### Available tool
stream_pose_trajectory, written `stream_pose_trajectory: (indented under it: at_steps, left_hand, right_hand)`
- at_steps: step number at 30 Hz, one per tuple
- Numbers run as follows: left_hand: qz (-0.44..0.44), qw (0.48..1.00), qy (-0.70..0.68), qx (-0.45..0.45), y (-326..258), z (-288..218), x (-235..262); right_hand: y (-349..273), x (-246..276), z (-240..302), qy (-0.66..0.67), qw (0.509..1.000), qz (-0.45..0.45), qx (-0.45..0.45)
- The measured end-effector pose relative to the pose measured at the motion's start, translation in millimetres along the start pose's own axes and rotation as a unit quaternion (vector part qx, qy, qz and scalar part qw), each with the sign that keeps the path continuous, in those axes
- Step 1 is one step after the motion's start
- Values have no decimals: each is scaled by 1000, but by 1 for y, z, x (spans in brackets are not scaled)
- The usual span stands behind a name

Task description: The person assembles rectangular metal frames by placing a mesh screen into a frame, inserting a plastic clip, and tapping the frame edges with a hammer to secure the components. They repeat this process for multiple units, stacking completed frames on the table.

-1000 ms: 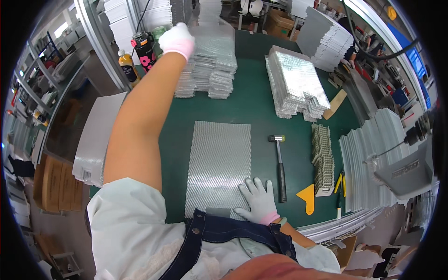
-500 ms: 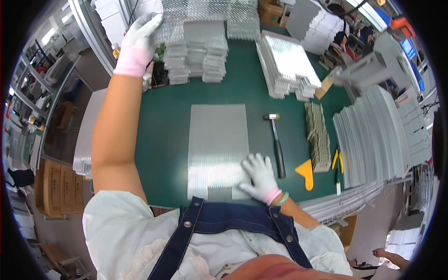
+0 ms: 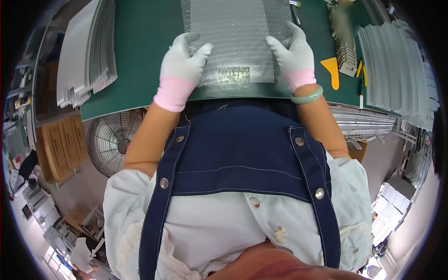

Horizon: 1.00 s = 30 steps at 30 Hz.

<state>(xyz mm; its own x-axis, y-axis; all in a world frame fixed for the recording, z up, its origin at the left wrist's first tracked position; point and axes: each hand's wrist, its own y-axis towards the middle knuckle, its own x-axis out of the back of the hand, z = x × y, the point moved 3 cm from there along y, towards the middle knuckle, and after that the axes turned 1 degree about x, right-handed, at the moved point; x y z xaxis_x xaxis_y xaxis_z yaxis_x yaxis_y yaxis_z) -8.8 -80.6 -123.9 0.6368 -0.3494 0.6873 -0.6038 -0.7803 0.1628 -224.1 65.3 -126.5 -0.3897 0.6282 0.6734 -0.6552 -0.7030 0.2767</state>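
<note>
A silver-grey mesh sheet (image 3: 233, 44) spans the gap between my hands, over the green-topped table. A flat grey sheet lies beneath it and shows through the mesh; how far apart the two are I cannot tell. My left hand (image 3: 183, 64), in a white glove with a pink cuff, grips the mesh sheet's left edge, thumb on top. At the opposite edge my right hand (image 3: 295, 58), gloved alike, holds on with its thumb pointing inward. Some fingertips of both hands are hidden behind or blurred against the mesh.
Right of the sheet are a hammer (image 3: 296, 11), partly cut off, a yellow scraper (image 3: 332, 72), a row of beige pieces (image 3: 346, 58) and yellow-handled pliers (image 3: 360, 70). Stacked panels stand at right (image 3: 389, 65) and left (image 3: 88, 51). A fan (image 3: 114, 142) is below the table's edge.
My left hand has come back from the far stacks, and a mesh sheet is now between both hands. The right hand has left the table sheet. The view has tilted toward my body.
</note>
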Motion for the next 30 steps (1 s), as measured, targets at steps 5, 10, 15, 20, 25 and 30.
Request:
stream_pose_trajectory:
  at_steps: [5,10,15,20,25,30]
  left_hand:
    - [-31,995,85,44,-8,28,-26]
    - [32,990,105,83,3,34,-32]
    - [85,976,157,123,7,37,-37]
    - [72,980,147,116,5,36,-37]
    - [36,985,138,99,-2,38,-39]
    - [81,976,161,125,7,34,-38]
  right_hand:
    - [-9,-19,9,-98,977,122,-143]
    - [-7,-41,-12,-184,968,131,-111]
    - [-6,-48,-14,-226,954,162,-111]
    - [-6,-46,-11,-227,954,160,-110]
    - [-13,-48,-15,-202,967,127,-89]
    - [5,-47,-8,-234,931,238,-145]
